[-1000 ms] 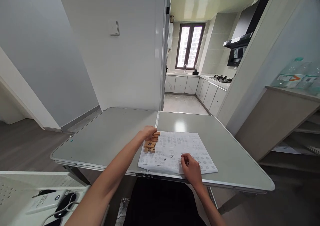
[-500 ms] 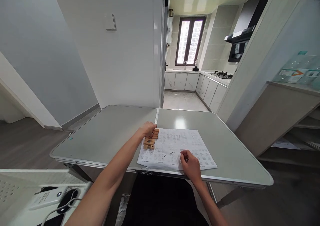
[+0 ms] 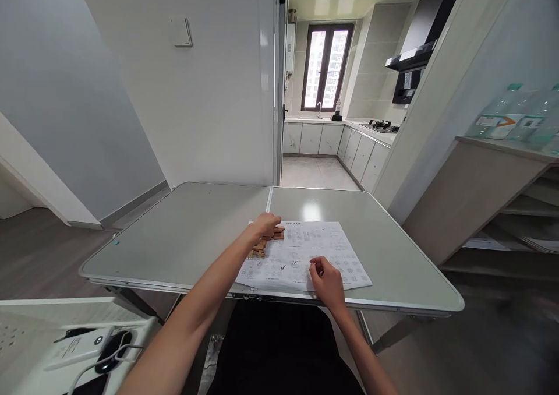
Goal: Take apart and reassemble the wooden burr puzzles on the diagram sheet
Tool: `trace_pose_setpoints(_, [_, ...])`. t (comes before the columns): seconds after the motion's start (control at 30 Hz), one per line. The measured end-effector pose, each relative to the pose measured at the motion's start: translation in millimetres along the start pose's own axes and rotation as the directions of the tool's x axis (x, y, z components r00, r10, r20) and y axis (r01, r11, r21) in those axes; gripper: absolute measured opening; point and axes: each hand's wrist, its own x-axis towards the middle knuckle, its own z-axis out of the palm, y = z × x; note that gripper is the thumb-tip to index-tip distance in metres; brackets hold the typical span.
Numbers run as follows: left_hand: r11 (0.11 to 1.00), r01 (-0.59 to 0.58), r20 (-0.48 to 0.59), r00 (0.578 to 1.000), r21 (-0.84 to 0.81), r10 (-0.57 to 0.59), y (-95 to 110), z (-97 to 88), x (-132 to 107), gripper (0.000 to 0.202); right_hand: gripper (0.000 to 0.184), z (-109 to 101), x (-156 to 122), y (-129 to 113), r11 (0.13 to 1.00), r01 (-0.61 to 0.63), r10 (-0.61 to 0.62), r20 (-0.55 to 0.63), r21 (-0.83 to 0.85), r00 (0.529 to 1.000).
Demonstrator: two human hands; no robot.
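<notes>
My left hand [image 3: 267, 224] reaches over the upper left part of a printed paper sheet [image 3: 301, 252]. Its fingers are closed on small notched wooden blocks [image 3: 279, 233], partly hidden under the hand. Just below, more wooden puzzle pieces [image 3: 258, 250] lie together on the sheet's left side. My right hand [image 3: 326, 278] rests on the lower right of the sheet, its fingers curled together; whatever they may hold is hidden. Rows of small line drawings cover the paper, with dark tick marks [image 3: 288, 265] between my hands.
The sheet lies at the front of a grey folding table [image 3: 209, 226] with a metal edge and a centre seam. At lower left, a white cart [image 3: 52, 307] holds a white device and a cable. Plastic bottles [image 3: 502, 115] stand on a shelf at right.
My left hand has shifted right across the sheet, and the upper wooden blocks under it have moved right too. My right hand stays in place. The view has turned slightly.
</notes>
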Motion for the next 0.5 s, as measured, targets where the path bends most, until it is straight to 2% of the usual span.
trace_pose_setpoints(0.2, [0.997, -0.058, 0.043, 0.997, 0.045, 0.056, 32.5, 3.2, 1.9, 0.035, 0.028, -0.2, 0.6, -1.5, 1.000, -0.012, 0.011, 0.006, 0.013, 1.000])
trace_pose_setpoints(0.5, [0.993, -0.106, 0.044, 0.994, 0.055, 0.103, 103.3, 14.8, -14.0, 0.032, 0.032, -3.7, 2.7, -2.5, 0.998, -0.035, 0.035, -0.002, 0.046, 0.999])
